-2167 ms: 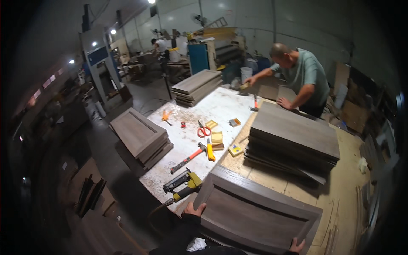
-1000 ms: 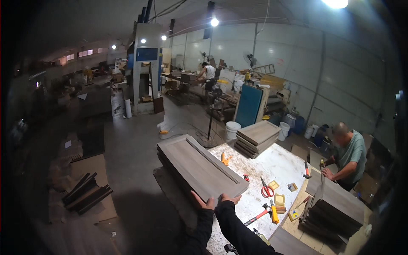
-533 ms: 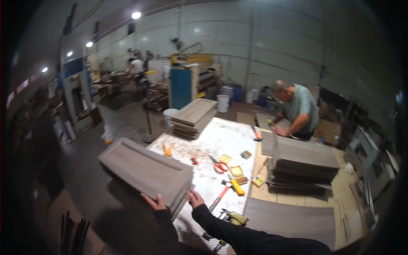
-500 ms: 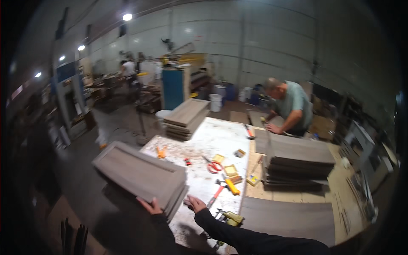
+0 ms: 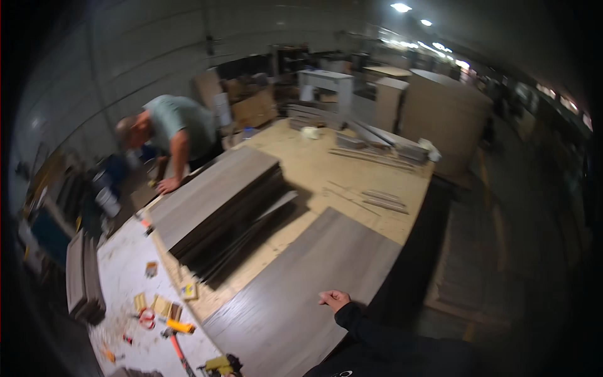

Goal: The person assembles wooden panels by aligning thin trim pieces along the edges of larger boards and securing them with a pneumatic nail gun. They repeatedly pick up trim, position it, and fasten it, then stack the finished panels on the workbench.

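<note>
My right hand (image 5: 336, 299) reaches in from the lower right over a large flat grey-brown wood panel (image 5: 314, 276). Its fingers and thumb are drawn together; what they hold, if anything, is too small to make out. Whether the hand touches the panel or hovers above it I cannot tell. My left hand is out of the picture. Beyond the panel lies a stack of grey-brown boards (image 5: 220, 195). To the left, a white work surface (image 5: 119, 270) carries a hammer (image 5: 179, 352), red-handled scissors (image 5: 146, 318) and a yellow-green tool (image 5: 220, 364).
A co-worker (image 5: 179, 129) bends over the table's far left side. Small yellow boxes (image 5: 161, 306) lie on the white surface, with stacked panels (image 5: 85, 276) at its left edge. Thin wood strips (image 5: 384, 201) rest on the plywood tabletop (image 5: 301, 151). Large boards (image 5: 443, 122) stand behind.
My view has swung right, from the framed panels to the flat panel. My left hand, which was on the framed panels, has left the picture; my right hand is now above the flat panel.
</note>
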A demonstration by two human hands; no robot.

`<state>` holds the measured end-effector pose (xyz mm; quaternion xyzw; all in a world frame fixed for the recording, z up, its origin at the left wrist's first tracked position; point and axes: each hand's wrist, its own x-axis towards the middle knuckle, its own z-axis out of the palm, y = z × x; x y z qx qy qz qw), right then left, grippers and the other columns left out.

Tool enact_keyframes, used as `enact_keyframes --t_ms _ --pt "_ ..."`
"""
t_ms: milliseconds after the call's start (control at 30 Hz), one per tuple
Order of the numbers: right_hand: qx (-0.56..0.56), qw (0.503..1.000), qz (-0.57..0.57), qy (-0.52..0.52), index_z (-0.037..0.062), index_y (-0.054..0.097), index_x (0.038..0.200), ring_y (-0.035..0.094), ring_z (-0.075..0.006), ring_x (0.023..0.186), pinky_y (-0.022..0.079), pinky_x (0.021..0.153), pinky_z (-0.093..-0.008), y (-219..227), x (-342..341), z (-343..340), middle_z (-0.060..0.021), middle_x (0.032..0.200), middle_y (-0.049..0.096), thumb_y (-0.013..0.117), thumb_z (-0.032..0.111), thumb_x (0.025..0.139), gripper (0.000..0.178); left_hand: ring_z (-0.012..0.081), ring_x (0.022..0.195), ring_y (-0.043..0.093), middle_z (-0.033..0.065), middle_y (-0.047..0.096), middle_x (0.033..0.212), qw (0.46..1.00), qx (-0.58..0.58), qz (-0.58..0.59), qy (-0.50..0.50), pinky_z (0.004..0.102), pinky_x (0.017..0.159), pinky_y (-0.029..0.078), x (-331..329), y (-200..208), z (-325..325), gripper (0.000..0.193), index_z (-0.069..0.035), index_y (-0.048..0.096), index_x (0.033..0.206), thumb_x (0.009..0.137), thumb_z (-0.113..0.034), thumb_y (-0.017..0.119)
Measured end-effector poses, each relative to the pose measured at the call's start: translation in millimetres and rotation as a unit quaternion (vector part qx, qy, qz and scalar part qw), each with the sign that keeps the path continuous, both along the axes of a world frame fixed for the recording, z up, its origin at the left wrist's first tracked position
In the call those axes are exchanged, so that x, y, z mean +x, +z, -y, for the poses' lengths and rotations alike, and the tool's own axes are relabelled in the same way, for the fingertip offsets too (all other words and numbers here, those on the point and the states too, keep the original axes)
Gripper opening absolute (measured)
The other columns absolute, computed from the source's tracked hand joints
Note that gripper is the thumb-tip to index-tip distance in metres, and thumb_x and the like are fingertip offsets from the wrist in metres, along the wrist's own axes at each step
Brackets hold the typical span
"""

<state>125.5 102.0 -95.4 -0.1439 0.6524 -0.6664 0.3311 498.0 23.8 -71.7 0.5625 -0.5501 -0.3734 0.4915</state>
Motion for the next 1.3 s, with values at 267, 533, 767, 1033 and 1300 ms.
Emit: enact_keyframes --t_ms 267,533,767,1033,1300 --pt "0.096 0.972 -0.21 0.05 0.0061 0.062 0.088 0.061 -0.0137 0.073 0.048 0.068 -0.0276 -9 -95 -59 -0.0048 0.079 0.065 0.064 0.022 0.078 0.019 0.0352 0.121 0.036 0.0213 0.031 0.135 0.787 -0.454 0.399 -0.126 0.04 0.098 0.034 -166 71 289 0.079 -0.007 0.024 0.136 0.07 -0.011 0.067" --pt "0.052 0.978 -0.136 0.15 0.0096 0.063 0.091 0.059 -0.0109 0.07 0.048 0.067 -0.0266 -65 -138 -59 -0.0037 0.075 0.064 0.06 0.026 0.08 0.02 0.0296 0.124 0.031 0.0121 0.031 0.135 0.731 -0.045 0.678 -0.063 0.0436 0.099 0.031 -328 119 338 0.08 -0.007 0.033 0.129 0.063 -0.03 0.071" --pt "0.239 0.927 -0.196 0.214 0.0175 0.06 0.107 0.058 -0.0266 0.095 0.045 0.082 -0.0382 -30 -159 -53 -0.0121 0.104 0.061 0.053 0.038 0.08 0.035 0.032 0.107 0.043 0.0129 0.044 0.116 0.616 -0.16 0.763 -0.112 0.0458 0.09 0.037 -309 114 294 0.051 -0.008 0.045 0.113 0.068 -0.026 0.063" --pt "-0.121 0.937 0.217 0.248 0.016 0.053 0.11 0.056 -0.026 0.097 0.046 0.077 -0.0445 -129 -175 71 -0.0052 0.099 0.06 0.048 0.032 0.088 0.028 0.0346 0.089 0.055 0.0138 0.058 0.094 0.549 -0.333 0.744 -0.185 0.0482 0.08 0.043 -294 92 233 0.025 -0.008 0.059 0.094 0.074 -0.023 0.053" --pt "-0.073 0.962 -0.024 0.262 0.005 0.057 0.086 0.054 -0.0191 0.067 0.044 0.058 -0.0369 37 -144 133 -0.0063 0.072 0.058 0.063 0.042 0.074 0.039 0.0331 0.084 0.058 0.0143 0.061 0.092 0.595 -0.549 0.479 -0.339 0.0432 0.073 0.047 -238 134 71 0.023 -0.006 0.061 0.095 0.076 -0.018 0.059"
